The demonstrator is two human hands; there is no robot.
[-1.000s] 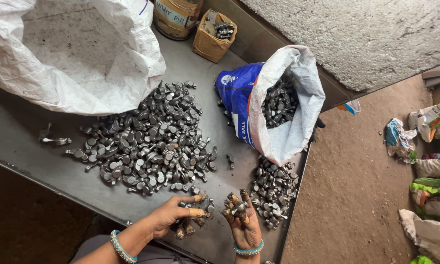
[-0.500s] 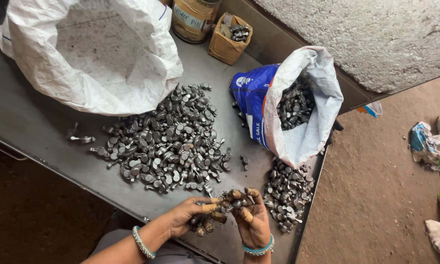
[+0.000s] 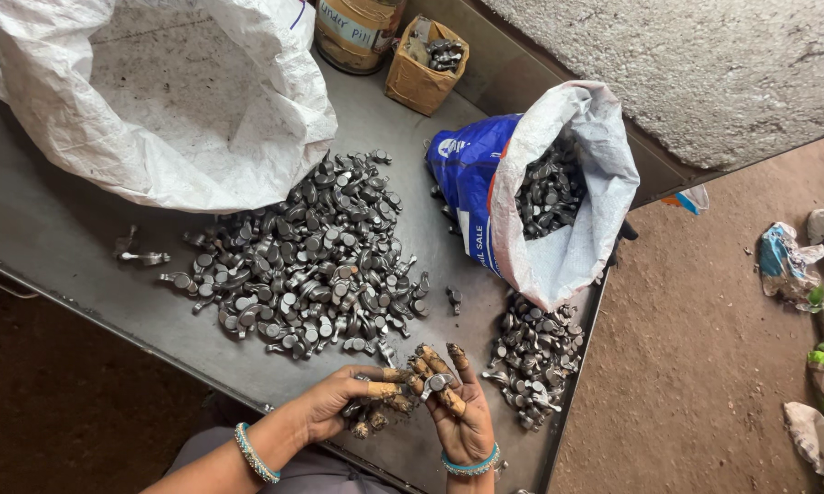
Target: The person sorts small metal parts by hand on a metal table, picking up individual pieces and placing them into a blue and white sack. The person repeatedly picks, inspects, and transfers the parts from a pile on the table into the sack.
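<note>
My left hand (image 3: 343, 401) and my right hand (image 3: 453, 402) meet over the near edge of a grey metal table (image 3: 55, 247). The right hand, palm up, holds a small grey metal part (image 3: 435, 381) between thumb and fingers. My left hand's fingertips touch that part, and it also cups a few parts underneath. Both hands have dirty fingers and wear beaded bangles. A big pile of the same metal parts (image 3: 307, 261) lies just beyond the hands. A smaller pile (image 3: 533, 357) lies to the right.
A blue-and-white sack (image 3: 531, 192) full of parts lies open at the right. A large white sack (image 3: 156, 101) sits at the back left. A small cardboard box (image 3: 424, 69) and a tin (image 3: 357, 32) stand at the back. Bare earth floor with litter lies right.
My two hands have come together from apart; the right hand now holds one part with the left fingertips on it. The camera view has shifted a little.
</note>
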